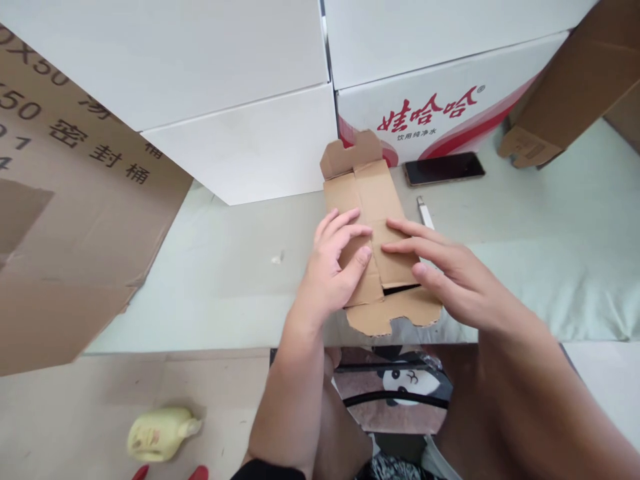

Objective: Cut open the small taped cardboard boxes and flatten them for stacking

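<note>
A small brown cardboard box lies on the pale green cloth, its two long top panels meeting along a seam. End flaps stick out at its far and near ends, and a dark gap shows near the close end. My left hand rests on the left panel with fingers spread. On the right panel lie the fingertips of my right hand, also apart. Neither hand grips anything. Just right of the box, a white cutter-like tool is partly hidden by my right hand.
A black phone lies behind the tool. White boxes stand at the back, a large carton at left, another brown box at right. A yellow bottle lies on the floor.
</note>
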Action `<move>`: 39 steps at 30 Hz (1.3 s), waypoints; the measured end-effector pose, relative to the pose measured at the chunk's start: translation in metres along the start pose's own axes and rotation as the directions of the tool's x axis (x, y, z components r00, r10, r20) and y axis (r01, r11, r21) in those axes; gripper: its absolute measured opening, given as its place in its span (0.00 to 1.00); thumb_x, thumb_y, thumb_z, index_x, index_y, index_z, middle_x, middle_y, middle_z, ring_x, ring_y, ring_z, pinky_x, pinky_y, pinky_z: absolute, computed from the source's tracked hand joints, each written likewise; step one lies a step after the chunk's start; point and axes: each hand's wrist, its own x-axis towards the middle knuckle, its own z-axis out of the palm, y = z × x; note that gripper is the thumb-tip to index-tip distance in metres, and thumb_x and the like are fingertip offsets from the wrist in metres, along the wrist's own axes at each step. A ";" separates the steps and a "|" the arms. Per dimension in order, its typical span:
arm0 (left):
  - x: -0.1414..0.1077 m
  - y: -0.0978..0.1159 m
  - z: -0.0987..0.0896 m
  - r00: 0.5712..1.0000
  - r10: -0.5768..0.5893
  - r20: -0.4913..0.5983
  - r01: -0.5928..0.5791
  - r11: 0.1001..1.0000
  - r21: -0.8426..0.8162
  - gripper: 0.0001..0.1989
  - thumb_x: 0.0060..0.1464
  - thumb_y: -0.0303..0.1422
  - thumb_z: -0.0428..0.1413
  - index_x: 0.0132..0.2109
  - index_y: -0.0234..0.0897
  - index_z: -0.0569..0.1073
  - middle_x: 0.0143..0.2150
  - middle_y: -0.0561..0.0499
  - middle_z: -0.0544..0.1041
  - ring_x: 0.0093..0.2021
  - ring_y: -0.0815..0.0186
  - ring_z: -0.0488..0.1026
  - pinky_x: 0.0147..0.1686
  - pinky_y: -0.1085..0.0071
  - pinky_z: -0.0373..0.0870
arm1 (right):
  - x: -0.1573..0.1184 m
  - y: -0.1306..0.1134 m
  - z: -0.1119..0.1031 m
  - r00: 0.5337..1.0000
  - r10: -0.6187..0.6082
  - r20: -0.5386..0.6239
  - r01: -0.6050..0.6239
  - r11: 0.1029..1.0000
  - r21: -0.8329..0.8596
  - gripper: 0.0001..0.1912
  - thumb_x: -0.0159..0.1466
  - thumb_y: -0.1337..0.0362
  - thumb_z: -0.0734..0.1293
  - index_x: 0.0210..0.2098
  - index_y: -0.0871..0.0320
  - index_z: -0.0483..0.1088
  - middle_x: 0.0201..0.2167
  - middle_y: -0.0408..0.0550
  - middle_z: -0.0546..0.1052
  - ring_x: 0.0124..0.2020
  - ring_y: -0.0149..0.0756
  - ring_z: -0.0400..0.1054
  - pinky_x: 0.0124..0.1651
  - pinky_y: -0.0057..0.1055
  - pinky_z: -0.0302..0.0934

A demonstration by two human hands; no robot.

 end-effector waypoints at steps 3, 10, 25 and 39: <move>0.001 0.001 0.002 1.000 -0.010 0.000 0.010 1.000 -0.001 0.13 0.67 0.41 0.54 0.53 0.43 0.75 0.70 0.46 0.69 0.77 0.51 0.52 0.73 0.41 0.56 | -0.002 0.002 -0.004 0.997 -0.037 0.061 0.036 0.999 0.022 0.28 0.71 0.41 0.59 0.58 0.49 0.76 0.72 0.52 0.64 0.75 0.55 0.55 0.75 0.63 0.49; 0.003 0.000 0.005 1.000 0.001 -0.023 -0.001 1.000 0.008 0.11 0.67 0.40 0.55 0.51 0.43 0.77 0.69 0.46 0.71 0.76 0.50 0.54 0.72 0.40 0.56 | -0.003 0.004 -0.005 0.988 -0.040 0.148 0.040 0.999 0.007 0.34 0.69 0.37 0.59 0.64 0.50 0.72 0.76 0.52 0.56 0.77 0.59 0.45 0.74 0.67 0.45; 0.002 -0.004 0.005 0.998 0.046 -0.046 -0.045 0.998 0.037 0.11 0.64 0.40 0.57 0.51 0.43 0.76 0.68 0.44 0.71 0.75 0.49 0.57 0.72 0.40 0.56 | 0.000 0.000 -0.003 0.988 -0.042 0.146 0.045 0.999 -0.021 0.28 0.71 0.44 0.60 0.64 0.49 0.72 0.76 0.53 0.57 0.77 0.55 0.47 0.75 0.64 0.46; 0.001 -0.005 0.006 0.997 0.043 -0.063 -0.043 0.999 0.007 0.10 0.64 0.39 0.57 0.50 0.44 0.76 0.67 0.45 0.72 0.75 0.50 0.57 0.73 0.40 0.56 | 0.002 -0.002 -0.002 0.986 -0.079 0.149 0.084 0.996 -0.027 0.27 0.72 0.47 0.60 0.62 0.54 0.72 0.74 0.58 0.60 0.77 0.52 0.50 0.76 0.63 0.43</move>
